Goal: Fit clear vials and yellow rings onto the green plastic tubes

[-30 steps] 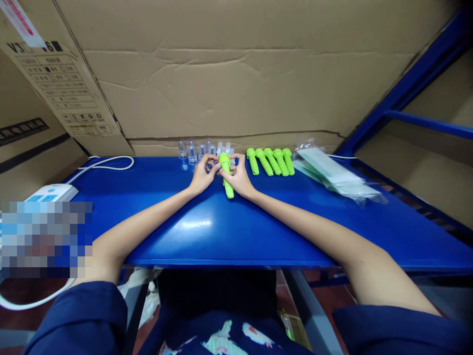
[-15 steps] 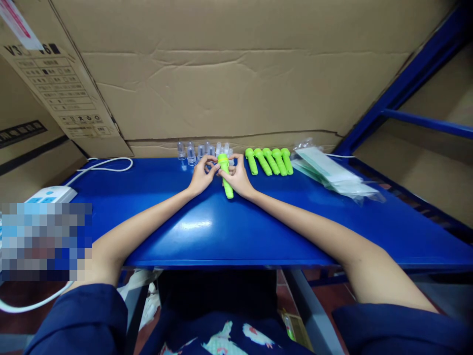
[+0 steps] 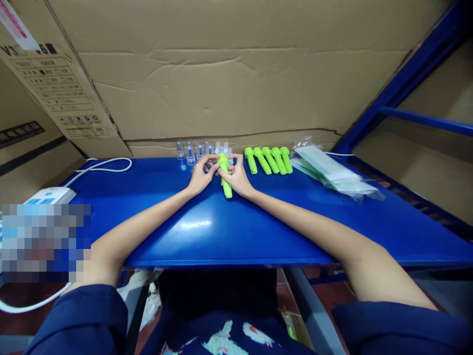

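Note:
Between my two hands is a bright green plastic flashlight-shaped piece (image 3: 226, 186), its wide head pointing away from me and its handle toward me. My left hand (image 3: 202, 175) pinches the head from the left side. On the right, my right hand (image 3: 239, 176) curls its thumb and fingers around the head and upper handle. Just behind my hands stand several small clear plastic cups (image 3: 190, 154), some partly hidden by my fingers. Several more green flashlight-shaped pieces (image 3: 267, 161) lie in a row to the right, heads toward the cardboard.
Clear plastic bags with pale sheets (image 3: 330, 172) lie on the right of the blue table (image 3: 236, 236). A white power strip (image 3: 51, 197) with a cable sits at left. Cardboard (image 3: 236, 88) walls the back, and a blue metal frame (image 3: 395, 74) rises at right.
Almost nothing differs. My hands keep hold of the green piece in the same spot, with only slight finger movement, and the view has shifted slightly.

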`<state>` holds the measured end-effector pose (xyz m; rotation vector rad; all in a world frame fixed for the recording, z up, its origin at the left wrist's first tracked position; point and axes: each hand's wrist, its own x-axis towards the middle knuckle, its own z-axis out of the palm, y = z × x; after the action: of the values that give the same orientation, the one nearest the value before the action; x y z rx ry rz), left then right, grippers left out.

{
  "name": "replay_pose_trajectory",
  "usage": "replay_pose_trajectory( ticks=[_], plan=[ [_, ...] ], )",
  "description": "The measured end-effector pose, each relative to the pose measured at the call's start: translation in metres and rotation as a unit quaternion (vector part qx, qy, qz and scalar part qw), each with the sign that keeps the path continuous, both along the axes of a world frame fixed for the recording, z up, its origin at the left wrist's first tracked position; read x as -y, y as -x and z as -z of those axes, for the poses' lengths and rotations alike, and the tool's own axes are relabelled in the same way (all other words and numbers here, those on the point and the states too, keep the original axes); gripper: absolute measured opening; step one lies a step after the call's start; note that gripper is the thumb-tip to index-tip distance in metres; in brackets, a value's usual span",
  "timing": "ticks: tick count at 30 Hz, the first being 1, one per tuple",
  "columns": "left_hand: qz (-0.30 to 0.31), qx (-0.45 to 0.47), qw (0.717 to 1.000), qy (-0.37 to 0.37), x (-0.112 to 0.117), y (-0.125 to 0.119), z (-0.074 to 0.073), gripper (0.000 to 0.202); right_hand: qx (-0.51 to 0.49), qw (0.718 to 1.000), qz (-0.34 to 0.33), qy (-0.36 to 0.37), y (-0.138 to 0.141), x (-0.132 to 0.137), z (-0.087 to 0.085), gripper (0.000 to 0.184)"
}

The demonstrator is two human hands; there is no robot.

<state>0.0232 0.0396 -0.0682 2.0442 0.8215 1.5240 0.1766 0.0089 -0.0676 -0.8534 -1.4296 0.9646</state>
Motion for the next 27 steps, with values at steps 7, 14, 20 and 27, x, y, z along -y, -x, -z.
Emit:
replay_pose_trajectory(
  ticks=[7, 14, 20, 27],
  plan=[
    [-0.013, 0.017, 1.000, 0.019, -0.003, 0.000, 0.002, 0.017, 0.005, 0.999, -0.002, 0.044, -0.002, -0.009, 0.002, 0.056],
    [0.011, 0.030, 0.999, 0.022, -0.004, -0.001, 0.006, 0.019, -0.013, 0.996, -0.032, 0.083, -0.005, -0.016, 0.002, 0.038],
    [-0.006, 0.036, 0.998, 0.051, -0.012, -0.001, 0.012, 0.023, -0.016, 0.998, -0.029, 0.062, -0.004, -0.016, 0.005, 0.059],
    [0.003, 0.031, 0.998, 0.060, -0.013, -0.001, 0.011, 0.020, 0.005, 0.999, -0.034, 0.021, -0.004, -0.009, 0.004, 0.056]
  ],
)
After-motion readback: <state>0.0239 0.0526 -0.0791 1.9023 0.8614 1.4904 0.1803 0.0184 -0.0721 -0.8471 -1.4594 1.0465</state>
